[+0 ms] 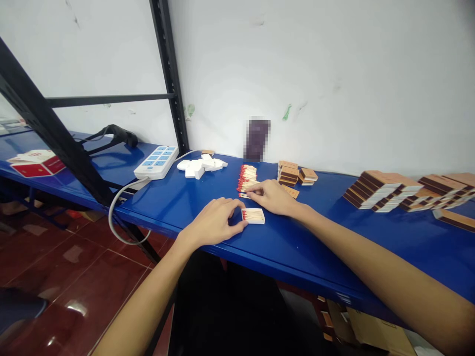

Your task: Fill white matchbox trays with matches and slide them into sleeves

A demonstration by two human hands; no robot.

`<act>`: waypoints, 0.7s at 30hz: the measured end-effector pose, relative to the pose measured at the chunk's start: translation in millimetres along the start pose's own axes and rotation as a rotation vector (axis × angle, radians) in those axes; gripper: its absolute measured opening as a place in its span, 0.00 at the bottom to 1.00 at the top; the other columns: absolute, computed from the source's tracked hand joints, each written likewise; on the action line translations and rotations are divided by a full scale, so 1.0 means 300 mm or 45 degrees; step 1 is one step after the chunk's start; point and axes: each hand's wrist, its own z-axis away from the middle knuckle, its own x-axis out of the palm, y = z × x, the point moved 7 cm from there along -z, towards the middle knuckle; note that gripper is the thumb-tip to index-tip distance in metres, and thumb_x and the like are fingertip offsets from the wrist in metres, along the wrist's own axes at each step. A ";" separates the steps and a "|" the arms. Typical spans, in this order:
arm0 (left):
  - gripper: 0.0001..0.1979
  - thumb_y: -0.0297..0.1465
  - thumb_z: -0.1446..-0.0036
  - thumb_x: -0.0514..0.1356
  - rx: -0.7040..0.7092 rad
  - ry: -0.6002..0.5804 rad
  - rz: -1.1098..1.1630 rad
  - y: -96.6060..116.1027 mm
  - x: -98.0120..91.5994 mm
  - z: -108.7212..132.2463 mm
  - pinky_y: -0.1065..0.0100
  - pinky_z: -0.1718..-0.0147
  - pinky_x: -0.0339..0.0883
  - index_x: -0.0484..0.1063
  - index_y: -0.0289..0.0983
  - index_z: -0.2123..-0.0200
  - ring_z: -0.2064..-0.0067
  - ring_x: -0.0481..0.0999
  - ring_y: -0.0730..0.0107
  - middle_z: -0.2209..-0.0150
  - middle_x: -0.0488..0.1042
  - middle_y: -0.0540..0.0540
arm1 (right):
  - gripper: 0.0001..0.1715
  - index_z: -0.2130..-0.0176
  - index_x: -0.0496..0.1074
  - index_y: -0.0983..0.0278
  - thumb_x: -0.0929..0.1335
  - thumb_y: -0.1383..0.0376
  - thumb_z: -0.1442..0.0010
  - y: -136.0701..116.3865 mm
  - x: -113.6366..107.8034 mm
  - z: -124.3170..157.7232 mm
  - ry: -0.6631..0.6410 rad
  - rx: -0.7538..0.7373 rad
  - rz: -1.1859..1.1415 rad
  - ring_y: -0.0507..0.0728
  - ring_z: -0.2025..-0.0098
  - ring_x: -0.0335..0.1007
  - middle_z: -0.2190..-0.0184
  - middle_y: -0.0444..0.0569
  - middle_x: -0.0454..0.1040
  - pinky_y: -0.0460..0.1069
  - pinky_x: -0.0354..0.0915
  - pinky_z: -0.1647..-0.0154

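Note:
A small white matchbox tray (261, 217) lies near the table's front edge, with red-tipped matches (254, 214) in it. My left hand (216, 221) curves round the tray's left end, thumb and forefinger gripping its corners. Just beyond the tray, a heap of loose matches (248, 177) lies with the red heads to the left. At the near end of this heap, the fingertips of my right hand (272, 196) are closed on a few matches. Stacked brown matchboxes (288, 172) stand behind my right hand, and another flat brown piece (291, 191) lies partly hidden by it.
Larger stacks of matchboxes (382, 188) stand on the blue table (311, 242) to the right. White pieces (200, 165) and a power strip (158, 162) are to the left. A black shelf post (168, 64) rises at the back; a white cable (111, 217) hangs over the front edge.

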 end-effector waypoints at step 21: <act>0.13 0.39 0.40 0.57 -0.005 0.005 0.010 -0.002 -0.001 -0.001 0.64 0.62 0.61 0.70 0.40 0.55 0.64 0.69 0.66 0.68 0.69 0.51 | 0.17 0.55 0.80 0.61 0.64 0.60 0.38 0.025 0.010 -0.002 0.032 -0.007 -0.055 0.53 0.73 0.66 0.71 0.46 0.79 0.47 0.56 0.71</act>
